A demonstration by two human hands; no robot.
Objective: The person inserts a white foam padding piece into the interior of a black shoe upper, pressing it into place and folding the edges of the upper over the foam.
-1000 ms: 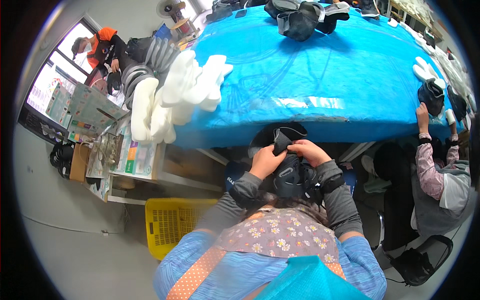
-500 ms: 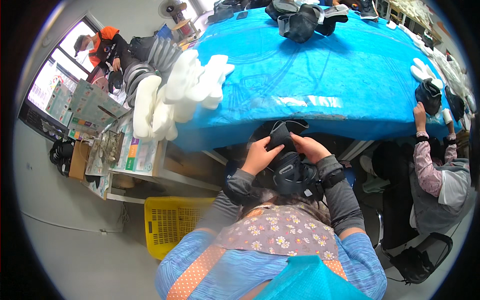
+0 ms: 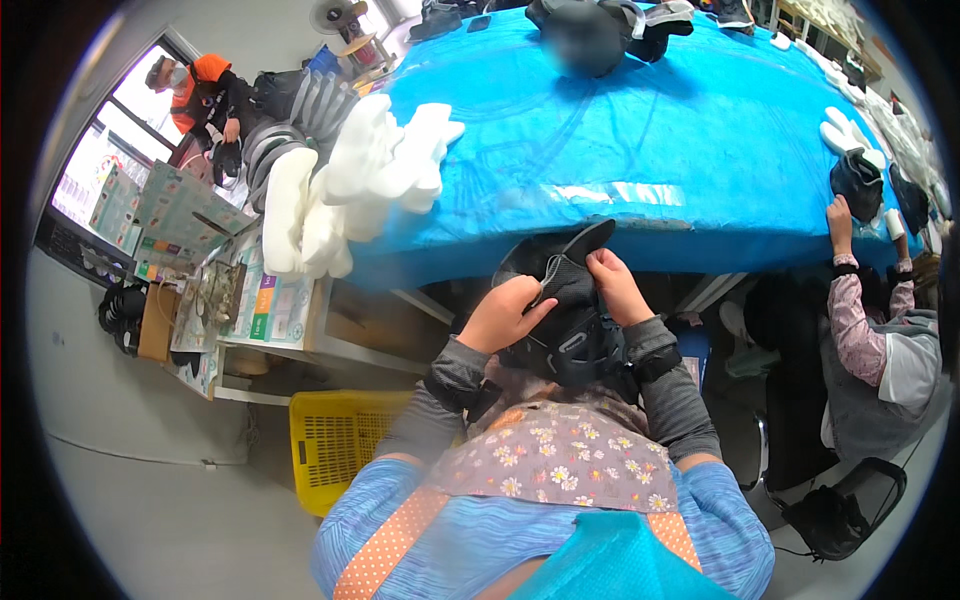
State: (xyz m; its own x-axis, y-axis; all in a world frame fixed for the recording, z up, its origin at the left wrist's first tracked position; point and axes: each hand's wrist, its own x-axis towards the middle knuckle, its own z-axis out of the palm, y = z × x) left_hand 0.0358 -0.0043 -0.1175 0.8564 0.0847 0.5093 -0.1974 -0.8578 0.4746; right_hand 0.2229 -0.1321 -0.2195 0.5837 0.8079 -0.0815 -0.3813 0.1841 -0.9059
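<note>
In my lap, at the table's near edge, lies a black fabric piece that looks like a shoe upper (image 3: 575, 285), with a ribbed panel and a raised flap. My left hand (image 3: 508, 315) is closed, thumb and fingertips pinching a thin grey cord (image 3: 552, 268) at the ribbed panel. My right hand (image 3: 620, 290) pinches the piece's right edge, just below the flap. The fingers partly hide what they grip. A second black piece with a pale label (image 3: 572, 343) sits under or joins the upper; which, I cannot tell.
A blue-covered table (image 3: 560, 150) spreads ahead, with black pieces (image 3: 585, 40) at its far side. White foam shapes (image 3: 375, 165) are heaped at left. A yellow crate (image 3: 325, 450) stands below. Co-workers handle black pieces at far left (image 3: 205, 105) and right (image 3: 870, 350).
The flap has risen and opened to the right, and the grey cord now shows. My left hand has moved slightly left and down; my right hand has shifted to the piece's edge.
</note>
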